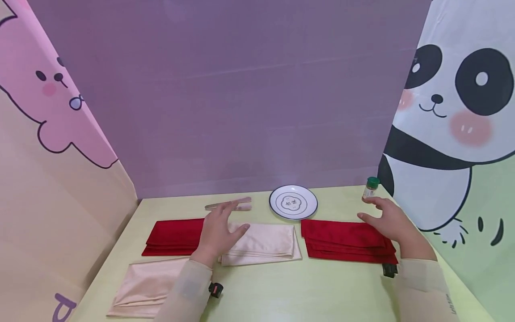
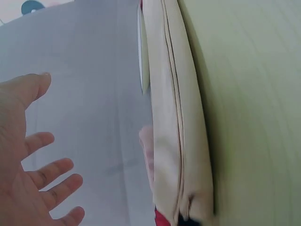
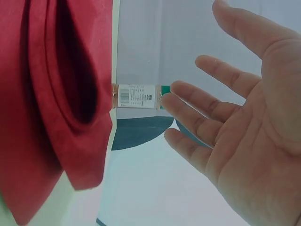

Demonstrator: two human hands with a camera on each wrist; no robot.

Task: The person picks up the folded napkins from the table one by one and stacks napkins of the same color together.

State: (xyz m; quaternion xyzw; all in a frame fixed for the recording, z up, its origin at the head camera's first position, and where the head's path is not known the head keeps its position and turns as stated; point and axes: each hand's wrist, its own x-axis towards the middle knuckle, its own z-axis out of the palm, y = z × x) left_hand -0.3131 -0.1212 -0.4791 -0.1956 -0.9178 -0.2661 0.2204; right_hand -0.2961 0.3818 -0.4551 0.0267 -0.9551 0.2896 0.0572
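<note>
the fingers of the right hand were spread loosely with the thumb set well apart, and they had hold of nothing; in the head view they hung at the right of the frame, pointing up and leftward. just past the index fingertip, a little higher in that view, was the small bottle with a green cap, standing at the far right of the worktop. its long axis ran upright, cap on top; in the right wrist view, which was turned sideways, it lay level across the middle of the frame, cap end toward the fingers. the fingertips overlapped the bottle in both views, yet it looked to be beyond them, apart; contact could not be told for certain. the right hand was clearly the nearer one. below its palm a folded red cloth lay between the wrist and the bottle's side of the worktop. the left hand, left of centre, was likewise spread and without a hold, raised over the gap between another red cloth and a folded cream cloth, its fingertips overlapping a slim pinkish tool. farther out, the white plate sat right of centre, well left of the bottle, and a pale pink cloth lay at lower left.
</note>
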